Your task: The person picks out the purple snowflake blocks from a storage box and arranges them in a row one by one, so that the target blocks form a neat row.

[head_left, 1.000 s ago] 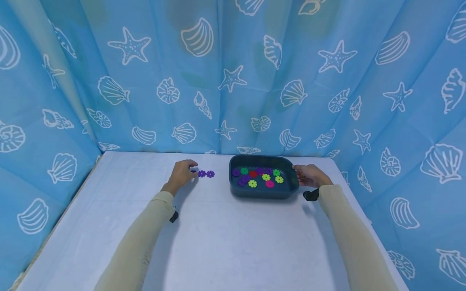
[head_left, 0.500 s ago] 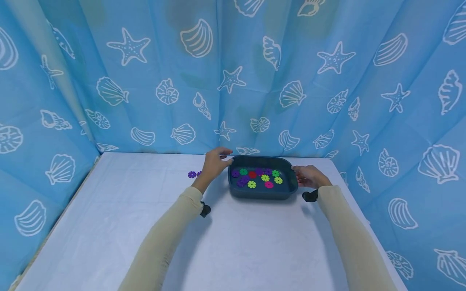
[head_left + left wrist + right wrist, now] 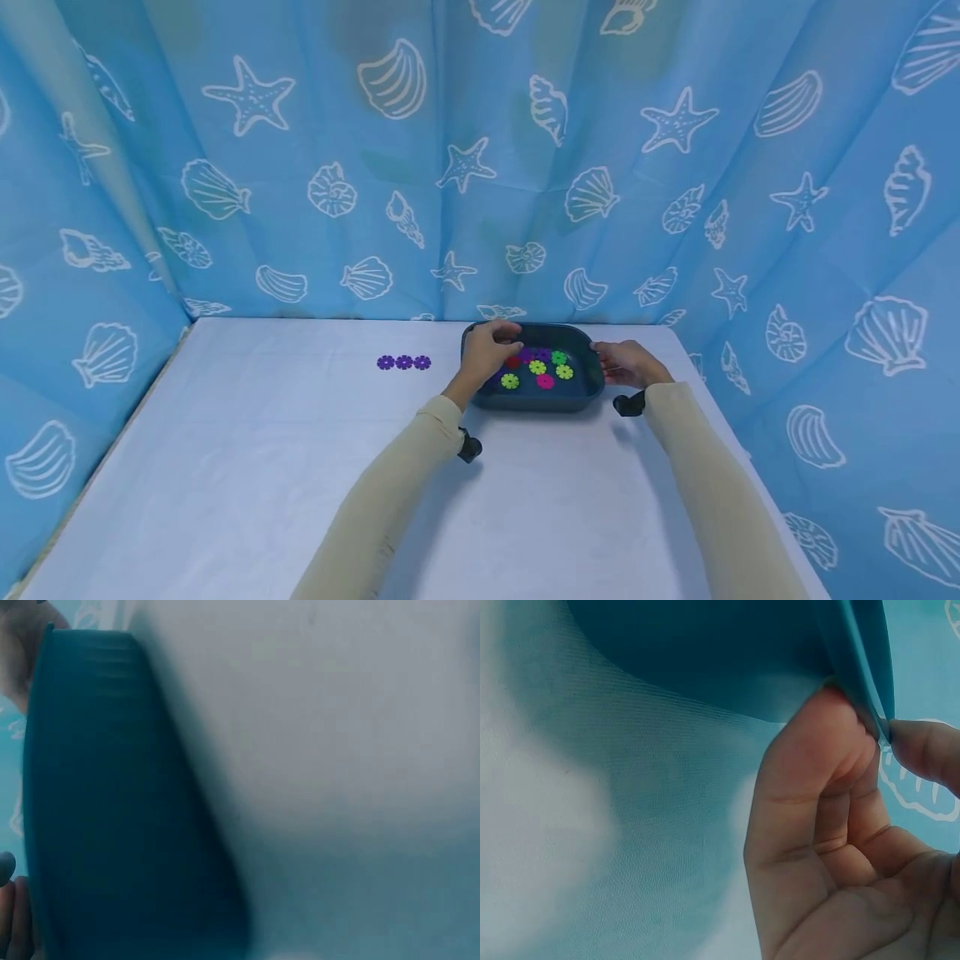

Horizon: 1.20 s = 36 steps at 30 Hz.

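Observation:
A dark teal bin [image 3: 536, 402] holds several flower-shaped discs, among them a pink disc [image 3: 545, 382], a yellow disc [image 3: 510, 381] and a green disc [image 3: 558, 357]. Over the bin's left part is the left hand [image 3: 483, 356], its fingers loosely bent and nothing visible in them; it hides some discs. At the right end, the right hand [image 3: 632, 364] grips the rim; in the right wrist view the thumb and fingers of that hand [image 3: 832, 825] pinch the bin's edge [image 3: 855, 660]. The left wrist view shows the bin's outer wall [image 3: 127, 795] beside the left fingers [image 3: 16, 915].
Three purple discs [image 3: 404, 362] lie in a row on the white tabletop [image 3: 262, 450], left of the bin. A blue curtain [image 3: 300, 225] with white shells and starfish stands behind the table and along both sides.
The left hand has moved right, from beside the purple discs to above the bin, leaving all three discs in view. The right hand keeps its grip on the rim.

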Available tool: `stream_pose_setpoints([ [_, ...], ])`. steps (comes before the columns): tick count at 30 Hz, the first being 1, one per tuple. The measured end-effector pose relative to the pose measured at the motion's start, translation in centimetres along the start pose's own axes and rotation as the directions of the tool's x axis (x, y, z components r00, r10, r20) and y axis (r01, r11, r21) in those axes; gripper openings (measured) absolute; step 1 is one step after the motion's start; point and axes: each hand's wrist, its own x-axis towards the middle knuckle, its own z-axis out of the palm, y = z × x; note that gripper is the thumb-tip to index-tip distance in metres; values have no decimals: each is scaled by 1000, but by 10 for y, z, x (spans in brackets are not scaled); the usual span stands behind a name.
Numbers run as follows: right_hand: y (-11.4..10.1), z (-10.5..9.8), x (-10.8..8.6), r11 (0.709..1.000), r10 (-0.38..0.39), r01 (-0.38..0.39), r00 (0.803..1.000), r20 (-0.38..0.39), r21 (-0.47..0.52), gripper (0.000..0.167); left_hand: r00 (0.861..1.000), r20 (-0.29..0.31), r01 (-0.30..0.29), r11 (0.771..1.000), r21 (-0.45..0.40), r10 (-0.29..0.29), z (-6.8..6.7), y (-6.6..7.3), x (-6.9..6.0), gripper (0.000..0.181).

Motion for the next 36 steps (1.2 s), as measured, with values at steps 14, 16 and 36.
stream_pose_setpoints([
  [14, -2, 1, -1, 1000, -11, 10, 1000, 25, 13, 50, 995, -15, 104, 984, 144, -103, 7, -16, 4, 26],
  [16, -3, 1, -2, 1000, -9, 9, 1000, 28, 16, 50, 992, -5, 125, 973, 194, -126, 8, -15, 5, 27],
  [36, 1, 0, -6, 999, -20, 19, 999, 42, 28, 48, 958, 184, 83, 824, 560, -221, 16, -7, 0, 20],
])
